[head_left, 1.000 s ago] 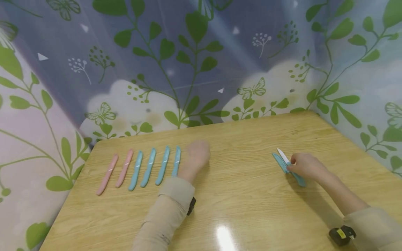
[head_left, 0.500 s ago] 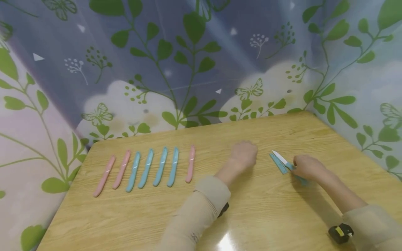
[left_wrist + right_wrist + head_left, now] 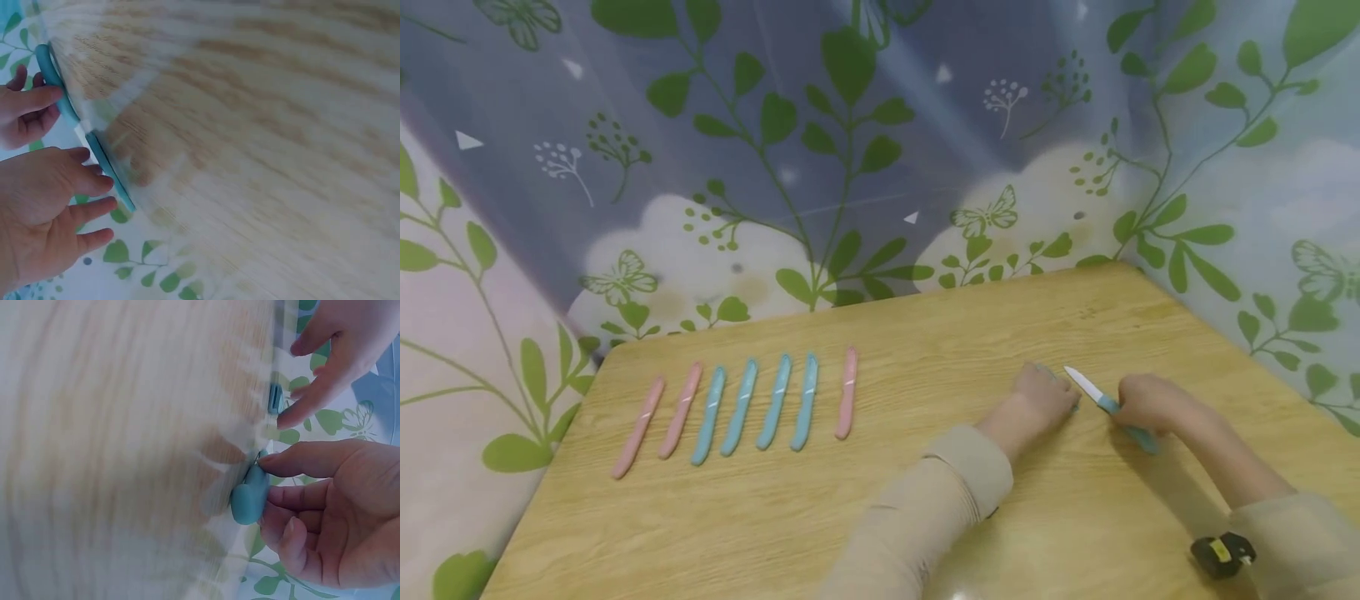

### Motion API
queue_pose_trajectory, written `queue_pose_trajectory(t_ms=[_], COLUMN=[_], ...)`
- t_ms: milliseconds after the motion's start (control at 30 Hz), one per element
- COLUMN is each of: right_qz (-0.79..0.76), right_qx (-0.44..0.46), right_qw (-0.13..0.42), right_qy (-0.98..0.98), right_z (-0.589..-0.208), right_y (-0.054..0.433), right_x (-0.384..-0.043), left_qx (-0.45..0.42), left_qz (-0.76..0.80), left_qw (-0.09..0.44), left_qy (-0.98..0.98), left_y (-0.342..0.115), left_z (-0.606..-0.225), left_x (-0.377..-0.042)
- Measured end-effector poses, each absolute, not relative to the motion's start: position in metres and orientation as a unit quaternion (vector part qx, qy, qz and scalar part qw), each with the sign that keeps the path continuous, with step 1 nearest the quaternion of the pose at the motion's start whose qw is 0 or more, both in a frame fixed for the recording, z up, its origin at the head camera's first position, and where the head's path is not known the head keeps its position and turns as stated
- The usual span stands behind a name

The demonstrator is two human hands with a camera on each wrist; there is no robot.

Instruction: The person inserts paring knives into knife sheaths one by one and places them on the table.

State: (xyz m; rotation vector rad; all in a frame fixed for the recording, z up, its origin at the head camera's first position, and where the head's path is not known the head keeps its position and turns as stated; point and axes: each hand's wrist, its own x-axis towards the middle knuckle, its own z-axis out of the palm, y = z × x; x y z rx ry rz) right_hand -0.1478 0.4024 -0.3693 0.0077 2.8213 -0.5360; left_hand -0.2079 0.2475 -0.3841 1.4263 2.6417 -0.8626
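Note:
My right hand (image 3: 1156, 403) pinches the blue handle of a small paring knife (image 3: 1138, 435). Its bare white blade points up and to the left. A separate blue blade sheath (image 3: 111, 170) lies by the blade tip, mostly hidden under my left hand (image 3: 1043, 400) in the head view. Seen from the left wrist, the left fingers are loosely extended, with the tips right at the sheath's edge. In the right wrist view, left thumb and fingers stand apart around the sheath, and the right thumb presses the knife handle.
To the left on the wooden table (image 3: 910, 500) lie several sheathed blue knives (image 3: 742, 408), with two pink ones (image 3: 638, 429) beyond them. A single pink knife (image 3: 847, 393) lies nearer the middle. Leaf-patterned cloth (image 3: 760, 167) rises behind the table and at both sides.
My left hand has left the pink knife at the row's right end and moved right to the sheath. The right hand has drawn the knife a little away from the sheath.

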Motion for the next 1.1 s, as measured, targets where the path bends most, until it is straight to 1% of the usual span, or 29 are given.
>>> queue_pose_trajectory(t_ms=[233, 433, 667, 833, 967, 1100], right_qz=[-0.191, -0.190, -0.183, -0.172, -0.165, -0.158], right_qx=[-0.003, 0.000, -0.008, -0.027, -0.039, -0.052], right_qw=[0.133, 0.143, 0.146, 0.142, 0.139, 0.129], right_qy=[0.973, 0.971, 0.972, 0.974, 0.976, 0.978], right_z=[-0.370, -0.368, -0.367, -0.368, -0.369, -0.370], right_y=[0.405, 0.406, 0.403, 0.399, 0.397, 0.395], right_x=[-0.148, -0.149, -0.149, -0.148, -0.148, -0.147], left_qx=[0.461, 0.457, 0.460, 0.470, 0.476, 0.477], left_qz=[-0.241, -0.190, -0.164, -0.128, -0.081, -0.004], left_qw=[0.003, 0.033, 0.026, 0.030, 0.038, 0.057], left_qy=[0.854, 0.868, 0.872, 0.873, 0.875, 0.877], left_y=[0.244, 0.229, 0.209, 0.197, 0.186, 0.172], left_z=[-0.385, -0.380, -0.379, -0.382, -0.382, -0.379], left_x=[-0.217, -0.230, -0.245, -0.252, -0.255, -0.258])
